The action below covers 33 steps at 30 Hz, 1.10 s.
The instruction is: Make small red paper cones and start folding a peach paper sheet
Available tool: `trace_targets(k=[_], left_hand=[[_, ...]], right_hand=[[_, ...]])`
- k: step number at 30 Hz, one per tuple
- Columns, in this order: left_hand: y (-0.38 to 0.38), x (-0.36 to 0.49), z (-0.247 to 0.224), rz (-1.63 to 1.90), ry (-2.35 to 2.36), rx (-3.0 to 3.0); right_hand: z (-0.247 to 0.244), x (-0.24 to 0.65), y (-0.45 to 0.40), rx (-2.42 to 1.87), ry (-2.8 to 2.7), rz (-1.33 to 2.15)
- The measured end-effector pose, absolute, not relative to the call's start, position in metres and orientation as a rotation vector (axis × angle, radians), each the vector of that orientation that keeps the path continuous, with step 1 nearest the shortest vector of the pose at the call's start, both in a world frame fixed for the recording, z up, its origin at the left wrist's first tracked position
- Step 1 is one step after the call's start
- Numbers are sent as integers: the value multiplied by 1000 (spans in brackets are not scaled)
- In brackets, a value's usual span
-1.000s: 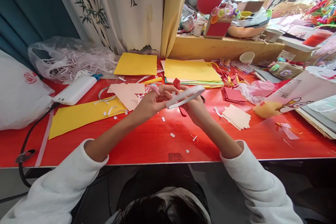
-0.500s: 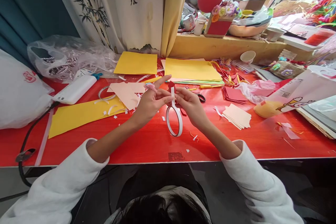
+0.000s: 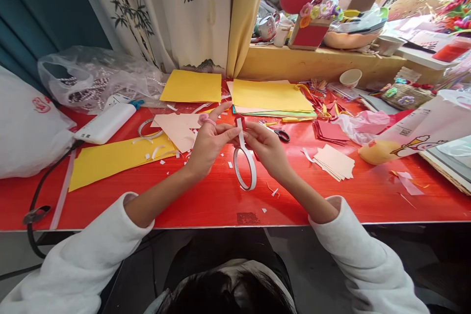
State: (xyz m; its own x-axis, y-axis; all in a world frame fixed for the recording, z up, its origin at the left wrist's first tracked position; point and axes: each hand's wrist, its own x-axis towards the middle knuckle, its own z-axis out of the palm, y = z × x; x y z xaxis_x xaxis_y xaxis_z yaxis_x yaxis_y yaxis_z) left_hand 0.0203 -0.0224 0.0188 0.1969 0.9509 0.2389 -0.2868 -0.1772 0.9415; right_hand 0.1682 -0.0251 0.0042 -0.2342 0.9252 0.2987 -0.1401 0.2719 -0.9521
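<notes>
Between both hands, above the red table, hangs a roll of white tape [image 3: 253, 176]. Its loose strip runs upward over a small red paper piece [image 3: 240, 120], which is mostly hidden by the fingers. My left hand [image 3: 206, 149] is closed, its thumb pressing at the strip while the index finger points out. A pink fuzzy ring [image 3: 204, 118] sits on a finger of that hand. My right hand [image 3: 268, 149] pinches the red paper from the other side, its fingertips against the tape's edge.
Yellow paper sheets [image 3: 272, 95] lie at the back, with black-handled scissors [image 3: 282, 135] in front. Pale pink cards [image 3: 334, 163], red cards [image 3: 329, 133] and a large paper cup [image 3: 415, 130] are on the right. A yellow strip [image 3: 117, 162] and another tape ring [image 3: 141, 128] lie left.
The view has shifted slightly. The white strip now reaches a little higher over the red paper, and my left index finger has moved slightly left. Both hands keep their hold.
</notes>
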Motion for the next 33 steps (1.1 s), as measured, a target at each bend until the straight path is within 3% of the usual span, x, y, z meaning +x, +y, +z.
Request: trace_targets(k=[33], left_hand=[[-22, 18, 21, 1227, 712, 1227]], right_hand=[[14, 170, -26, -869, -1414, 1287]])
